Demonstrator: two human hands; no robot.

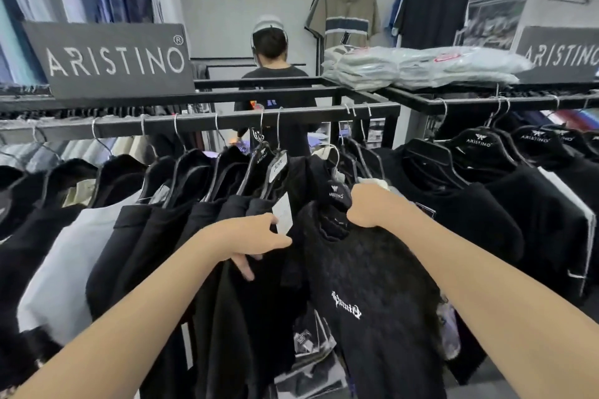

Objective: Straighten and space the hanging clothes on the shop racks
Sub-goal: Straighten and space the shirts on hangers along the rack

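Though well short of finished, looked about midway along one rail (227, 121). Clenched the right hand (369, 207) in a fist round the collar of a black tee (372, 269), right beside its hanger (335, 194). Held that tee tilted toward the near side, at the middle of the rail and below it. Could not place its hook: on the rail or free of it.

Rested the left hand (256, 238) on the shoulders of the black shirts (227, 210) just left of the tee, thumb beside a white tag (282, 214), fingers pointing down into the cloth. Could not tell whether pinching a fold or merely pressing the bunch aside.

Judged the left stretch mostly done: hooks fairly evenly apart, a white shirt (81, 236) and dark ones hanging square. Judged the middle undone: several hangers crowded, slanted, touching one another. Noted a tight cluster of hooks at the right end of the rail too, near the corner post. Saw more dark tops on the right rack (470, 101), shoulders overlapping, probably not yet spaced.

Remaining, by this reckoning: settling the tee straight, opening the middle bunch, spreading the corner cluster, then working along the right rack.
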